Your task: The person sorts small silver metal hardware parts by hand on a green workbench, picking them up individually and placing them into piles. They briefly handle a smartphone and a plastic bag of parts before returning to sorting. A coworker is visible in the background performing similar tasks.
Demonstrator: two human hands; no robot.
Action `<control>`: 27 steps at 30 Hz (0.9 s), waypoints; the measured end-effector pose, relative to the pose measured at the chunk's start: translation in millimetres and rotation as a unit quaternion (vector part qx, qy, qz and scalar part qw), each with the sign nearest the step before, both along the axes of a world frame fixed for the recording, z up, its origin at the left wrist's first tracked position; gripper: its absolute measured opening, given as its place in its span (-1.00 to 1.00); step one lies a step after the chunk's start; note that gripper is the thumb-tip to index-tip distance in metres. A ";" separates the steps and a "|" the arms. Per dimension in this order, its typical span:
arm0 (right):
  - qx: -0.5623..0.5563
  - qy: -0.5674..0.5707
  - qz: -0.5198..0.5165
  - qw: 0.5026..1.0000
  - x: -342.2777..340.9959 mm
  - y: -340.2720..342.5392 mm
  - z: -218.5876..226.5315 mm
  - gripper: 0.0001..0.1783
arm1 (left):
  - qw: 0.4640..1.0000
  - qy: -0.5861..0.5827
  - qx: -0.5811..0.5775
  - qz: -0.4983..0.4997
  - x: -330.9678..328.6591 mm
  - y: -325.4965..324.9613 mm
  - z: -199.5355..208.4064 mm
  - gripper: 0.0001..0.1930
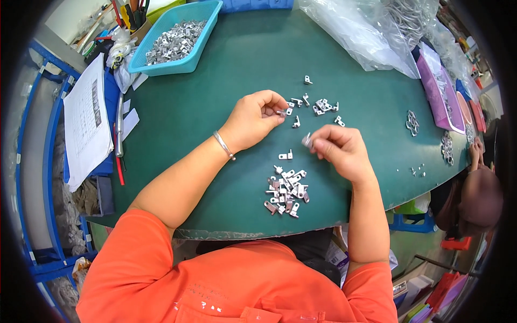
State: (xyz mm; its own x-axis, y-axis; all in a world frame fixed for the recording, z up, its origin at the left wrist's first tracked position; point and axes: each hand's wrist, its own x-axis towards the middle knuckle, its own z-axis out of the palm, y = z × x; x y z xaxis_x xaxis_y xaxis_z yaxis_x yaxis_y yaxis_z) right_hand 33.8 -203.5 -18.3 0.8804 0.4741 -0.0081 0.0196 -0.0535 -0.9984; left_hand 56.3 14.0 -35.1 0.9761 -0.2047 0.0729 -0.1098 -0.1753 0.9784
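Observation:
My left hand (253, 119) is pinched at the fingertips on a small metal bracket (287, 112) just above the green table (253, 59). To the right and nearer me, my right hand (344, 153) grips another small metal bracket, slightly blurred, between thumb and fingers. Beyond both hands lies a loose scatter of similar silvery brackets (323, 105), each with a flat holed tab. A single bracket (285, 155) rests between the hands and a nearer heap of brackets (288, 188) close to the table's front edge.
A teal basket (195, 60) of metal parts stands far left, beside papers (91, 118) and a red-and-silver tool (119, 145). Clear plastic bags (361, 37) cover the far right. A purple basket (431, 94) and ring-shaped parts (412, 124) sit right, where another person (476, 199) is seated.

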 end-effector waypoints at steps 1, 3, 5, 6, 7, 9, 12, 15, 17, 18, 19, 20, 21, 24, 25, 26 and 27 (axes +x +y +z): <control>-0.003 -0.051 0.040 0.998 -0.2 0.1 -0.1 -0.92 | 0.999 0.014 -0.034 0.002 1.4 -0.1 0.3 -0.83; -0.105 -0.209 0.031 0.972 2.1 5.9 -3.5 -0.93 | 0.996 0.065 -0.066 0.019 3.1 0.9 6.9 -0.81; -0.190 -0.317 -0.094 0.925 4.9 21.5 -12.5 -0.90 | 0.991 0.090 -0.094 0.029 2.7 0.1 12.9 -0.82; -0.224 -0.331 -0.115 0.910 6.0 28.3 -14.2 -0.89 | 0.982 0.112 -0.148 0.020 2.9 -0.5 12.1 -0.82; -0.256 -0.346 -0.133 0.893 8.6 35.1 -15.0 -0.89 | 0.977 0.121 -0.172 0.017 2.7 -0.6 10.2 -0.83; -0.272 -0.353 -0.147 0.883 9.4 36.8 -19.3 -0.87 | 0.966 0.139 -0.220 0.009 1.6 -1.2 5.6 -0.83; -0.206 -0.288 -0.146 0.924 8.8 30.3 -20.3 -0.85 | 0.962 0.157 -0.219 -0.036 0.9 -0.6 8.1 -0.79; -0.042 -0.098 -0.181 0.978 7.8 24.8 -20.5 -0.80 | 0.971 0.115 -0.204 -0.051 0.3 -2.7 4.1 -0.74; -0.029 -0.064 -0.162 0.984 5.2 22.8 -10.7 -0.75 | 0.978 0.075 -0.190 -0.049 -1.0 -2.9 4.5 -0.71; -0.009 -0.044 -0.163 0.986 3.5 23.4 -8.8 -0.74 | 0.980 0.055 -0.183 -0.048 -2.0 -3.2 4.9 -0.70; 0.011 -0.026 -0.164 0.986 2.7 23.6 -7.6 -0.72 | 0.980 0.058 -0.183 -0.055 -2.6 -4.0 6.2 -0.69; 0.043 -0.027 -0.156 0.986 3.2 22.5 -8.8 -0.71 | 0.979 0.061 -0.183 -0.061 -3.4 -4.7 7.6 -0.69; 0.075 -0.029 -0.148 0.986 4.3 20.9 -11.5 -0.70 | 0.979 0.064 -0.183 -0.067 -3.9 -5.2 8.4 -0.68; 0.121 -0.030 -0.125 0.984 6.5 18.5 -15.4 -0.67 | 0.977 0.066 -0.186 -0.083 -4.9 -6.2 7.9 -0.69; 0.127 -0.030 -0.120 0.984 6.7 17.2 -15.5 -0.66 | 0.975 0.079 -0.180 -0.100 -5.2 -5.7 8.9 -0.71; 0.135 -0.020 -0.095 0.986 5.9 15.5 -13.6 -0.68 | 0.973 0.091 -0.174 -0.117 -5.7 -4.0 10.8 -0.73; 0.142 -0.009 -0.070 0.987 4.2 13.3 -10.3 -0.71 | 0.971 0.104 -0.168 -0.134 -6.1 -2.2 11.9 -0.74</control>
State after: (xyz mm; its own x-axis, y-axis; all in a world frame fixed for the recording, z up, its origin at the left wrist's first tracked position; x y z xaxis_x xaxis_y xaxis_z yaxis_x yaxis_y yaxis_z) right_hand 38.1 -190.2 -28.7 0.9366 0.3275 0.1248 0.0508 0.2256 -0.9729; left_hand 50.2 11.8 -23.2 0.8920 -0.4519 -0.0125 0.0979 0.1661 0.9812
